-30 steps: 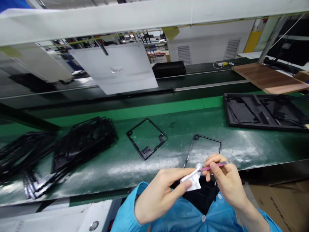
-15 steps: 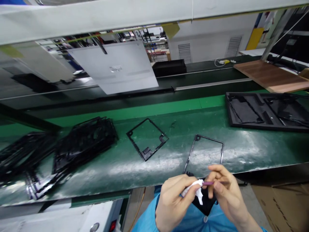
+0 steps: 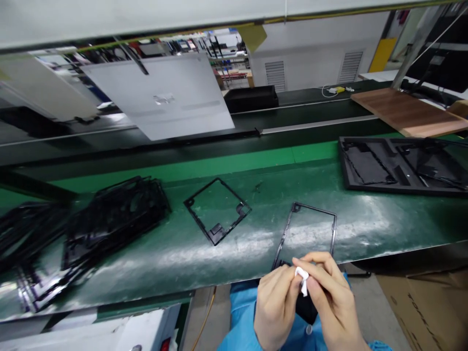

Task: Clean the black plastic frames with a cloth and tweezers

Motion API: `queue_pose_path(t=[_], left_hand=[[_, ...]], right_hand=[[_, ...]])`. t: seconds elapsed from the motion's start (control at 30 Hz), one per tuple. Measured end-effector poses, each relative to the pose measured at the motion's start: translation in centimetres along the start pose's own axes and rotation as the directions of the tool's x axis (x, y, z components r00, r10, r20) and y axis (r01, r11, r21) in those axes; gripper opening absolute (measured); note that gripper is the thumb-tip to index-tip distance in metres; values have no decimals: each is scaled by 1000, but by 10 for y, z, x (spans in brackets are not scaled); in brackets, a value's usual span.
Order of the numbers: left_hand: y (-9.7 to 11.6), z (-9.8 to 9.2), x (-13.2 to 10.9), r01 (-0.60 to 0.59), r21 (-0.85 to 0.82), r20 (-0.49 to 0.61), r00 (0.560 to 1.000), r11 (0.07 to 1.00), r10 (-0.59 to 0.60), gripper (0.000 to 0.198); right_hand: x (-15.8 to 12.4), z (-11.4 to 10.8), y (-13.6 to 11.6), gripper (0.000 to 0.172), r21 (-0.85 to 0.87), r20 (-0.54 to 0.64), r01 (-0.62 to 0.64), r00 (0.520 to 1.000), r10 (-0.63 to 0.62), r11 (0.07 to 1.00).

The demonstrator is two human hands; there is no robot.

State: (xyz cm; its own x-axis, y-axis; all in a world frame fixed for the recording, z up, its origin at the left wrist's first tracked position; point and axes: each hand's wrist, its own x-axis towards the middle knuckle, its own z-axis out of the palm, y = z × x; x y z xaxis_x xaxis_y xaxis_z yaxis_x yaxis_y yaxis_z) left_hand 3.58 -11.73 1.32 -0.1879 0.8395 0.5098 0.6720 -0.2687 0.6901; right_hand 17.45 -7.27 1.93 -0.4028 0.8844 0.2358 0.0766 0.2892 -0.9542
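Note:
My left hand [image 3: 275,301] and my right hand [image 3: 326,297] meet close to my chest, below the front edge of the green bench. Both are closed, pinching a small white wipe [image 3: 302,277] between their fingertips. The pink stick seen earlier is hidden. Just beyond my hands a thin black rectangular frame [image 3: 306,229] lies flat on the bench, its near end reaching the edge. A second black frame [image 3: 217,209] with corner tabs lies further left.
A pile of black frames [image 3: 109,219] covers the bench's left part. A black moulded tray [image 3: 398,165] sits at the right, a wooden board [image 3: 405,114] behind it. A white sheet [image 3: 161,97] hangs above the conveyor. A cardboard box [image 3: 427,307] stands at lower right.
My hands have drawn closer together and lower toward my body. The wipe is now bunched between the fingertips, and the pink stick no longer shows.

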Motion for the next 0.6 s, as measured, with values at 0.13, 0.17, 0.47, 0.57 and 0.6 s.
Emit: queue_pose_path(t=[0.13, 0.17, 0.47, 0.57, 0.6], left_hand=[[1, 17, -6, -39, 17, 60, 997, 999, 38, 30], [1, 16, -5, -48, 19, 95, 994, 999, 46, 27], [-54, -26, 71, -22, 87, 405, 914, 996, -15, 21], [-90, -4, 117, -34, 136, 373, 928, 990, -19, 11], [-100, 7, 131, -47, 155, 376, 927, 987, -15, 11]], right_hand=[[9, -2, 4, 21, 26, -75, -42, 996, 44, 999], [11, -6, 7, 19, 38, -96, -77, 992, 80, 996], [-37, -79, 55, 26, -24, -315, -366, 886, 340, 930], [-70, -73, 68, 28, -26, -137, -389, 914, 382, 921], [-79, -67, 72, 30, 13, -79, -442, 894, 441, 897]])
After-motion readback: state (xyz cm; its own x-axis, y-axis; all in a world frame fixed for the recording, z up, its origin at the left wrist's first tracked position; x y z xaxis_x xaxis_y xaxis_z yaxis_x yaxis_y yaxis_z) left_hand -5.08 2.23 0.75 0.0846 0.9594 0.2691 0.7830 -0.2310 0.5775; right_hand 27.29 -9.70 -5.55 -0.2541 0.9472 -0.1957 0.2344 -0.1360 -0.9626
